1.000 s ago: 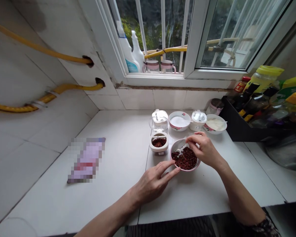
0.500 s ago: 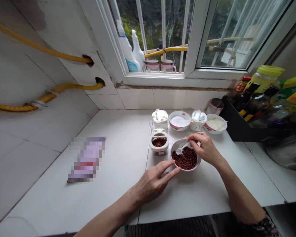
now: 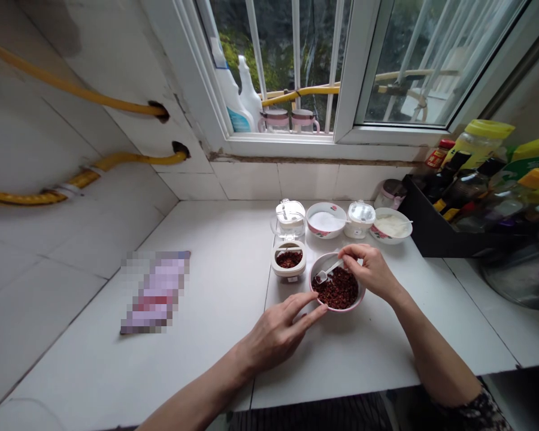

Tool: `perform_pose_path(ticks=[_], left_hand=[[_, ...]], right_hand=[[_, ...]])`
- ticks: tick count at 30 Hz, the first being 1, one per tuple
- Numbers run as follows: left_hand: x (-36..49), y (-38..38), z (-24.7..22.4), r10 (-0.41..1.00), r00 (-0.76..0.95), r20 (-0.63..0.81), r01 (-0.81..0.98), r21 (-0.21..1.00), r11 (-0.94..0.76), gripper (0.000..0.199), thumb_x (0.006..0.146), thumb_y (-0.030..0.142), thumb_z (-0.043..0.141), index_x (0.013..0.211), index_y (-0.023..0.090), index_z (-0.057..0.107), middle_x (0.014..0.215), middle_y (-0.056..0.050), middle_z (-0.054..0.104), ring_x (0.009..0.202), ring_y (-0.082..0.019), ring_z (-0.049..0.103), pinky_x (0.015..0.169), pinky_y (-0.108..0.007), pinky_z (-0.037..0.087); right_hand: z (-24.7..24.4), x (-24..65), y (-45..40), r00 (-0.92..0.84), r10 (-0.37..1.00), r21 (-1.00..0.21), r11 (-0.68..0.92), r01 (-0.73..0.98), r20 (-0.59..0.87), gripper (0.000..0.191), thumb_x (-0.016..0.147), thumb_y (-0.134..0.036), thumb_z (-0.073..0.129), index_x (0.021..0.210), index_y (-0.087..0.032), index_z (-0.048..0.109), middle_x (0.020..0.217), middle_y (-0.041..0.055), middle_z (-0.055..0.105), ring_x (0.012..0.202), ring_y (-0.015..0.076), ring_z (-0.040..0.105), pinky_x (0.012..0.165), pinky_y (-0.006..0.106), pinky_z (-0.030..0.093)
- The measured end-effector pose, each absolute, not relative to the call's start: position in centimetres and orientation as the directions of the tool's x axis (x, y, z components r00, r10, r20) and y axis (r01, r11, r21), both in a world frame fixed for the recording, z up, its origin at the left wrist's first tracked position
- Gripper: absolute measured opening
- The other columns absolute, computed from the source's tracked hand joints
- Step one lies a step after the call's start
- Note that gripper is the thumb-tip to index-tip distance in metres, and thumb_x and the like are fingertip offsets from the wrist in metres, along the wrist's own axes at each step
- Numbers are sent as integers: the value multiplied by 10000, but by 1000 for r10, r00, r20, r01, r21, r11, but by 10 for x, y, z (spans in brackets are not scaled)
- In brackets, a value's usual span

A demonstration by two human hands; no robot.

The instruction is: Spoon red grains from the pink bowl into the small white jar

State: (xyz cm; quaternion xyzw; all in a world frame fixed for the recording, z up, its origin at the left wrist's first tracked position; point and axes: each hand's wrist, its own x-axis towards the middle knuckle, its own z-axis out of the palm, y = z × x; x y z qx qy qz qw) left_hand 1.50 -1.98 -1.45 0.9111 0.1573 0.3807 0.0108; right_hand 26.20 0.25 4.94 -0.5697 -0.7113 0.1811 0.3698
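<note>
A pink-rimmed bowl (image 3: 338, 310) of dark red dried peppercorns (image 3: 341, 290) sits on the white counter. My left hand (image 3: 276, 335) rests its outstretched, spread fingertips on the bowl's near left rim. Over the bowl's far right side, my right hand (image 3: 367, 268) pinches the handle of a small white spoon (image 3: 326, 275). The spoon's scoop dips into the left part of the peppercorns. Left of the bowl stands a cream-rimmed seasoning jar (image 3: 290, 276), its lid raised, with similar peppercorns (image 3: 290, 258) inside.
Behind stand a lidded clear jar (image 3: 290, 216), a floral bowl of white granules (image 3: 326, 219), another lidded jar (image 3: 360, 216) and a bowl of pale contents (image 3: 391, 226). A black bin of bottles (image 3: 449, 239) is at right. A blurred purple packet (image 3: 155, 293) lies left.
The spoon's scoop has shifted slightly left and down into the peppercorns, and my right hand has lowered a little. My left hand stays at the rim.
</note>
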Motion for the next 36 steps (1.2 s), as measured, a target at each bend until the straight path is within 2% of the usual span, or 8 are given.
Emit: perform_pose_path(ticks=[6, 10, 15, 20, 29, 36], left_hand=[[15, -20, -15, 299, 664, 685, 281, 142, -949, 495, 871, -30, 406, 1299, 159, 565, 1274, -143, 564, 1133, -206, 604, 830, -336, 635], [15, -20, -16, 306, 668, 678, 291, 141, -946, 491, 880, -18, 407, 1309, 166, 560, 1278, -141, 566, 1139, -207, 603, 831, -335, 633], [15, -20, -15, 296, 660, 690, 288, 131, -949, 498, 864, -31, 416, 1299, 163, 562, 1280, -133, 554, 1123, -203, 601, 831, -329, 631], [15, -19, -14, 289, 661, 692, 281, 128, -951, 488, 859, -38, 409, 1279, 147, 575, 1272, -143, 555, 1125, -205, 600, 834, -327, 629], [15, -20, -15, 295, 662, 689, 286, 131, -949, 479, 874, -24, 405, 1286, 154, 572, 1270, -142, 562, 1128, -210, 604, 819, -332, 636], [15, -20, -14, 290, 667, 686, 281, 129, -951, 479, 867, -34, 408, 1276, 148, 578, 1258, -143, 567, 1121, -206, 607, 819, -324, 634]], right_hand=[[48, 263, 4, -58, 941, -659, 278, 699, 334, 190, 822, -153, 518, 743, -207, 682, 621, -2, 671, 663, 170, 614, 778, 318, 467], [47, 261, 3, -54, 930, -626, 287, 725, 363, 198, 823, -159, 515, 744, -219, 687, 646, 15, 693, 769, 201, 638, 808, 330, 466], [46, 261, 3, -79, 938, -643, 291, 708, 338, 196, 835, -164, 515, 757, -217, 687, 637, 4, 690, 738, 192, 638, 852, 349, 463], [44, 259, 2, -104, 933, -635, 313, 707, 344, 187, 829, -150, 535, 771, -223, 697, 812, 31, 754, 890, 218, 649, 861, 352, 462], [51, 257, 0, -144, 951, -696, 299, 652, 274, 198, 824, -165, 522, 741, -199, 699, 689, 19, 694, 711, 173, 619, 757, 314, 486], [53, 259, 1, -89, 973, -798, 226, 558, 213, 177, 808, -223, 516, 729, -185, 670, 633, 6, 647, 595, 137, 568, 587, 254, 452]])
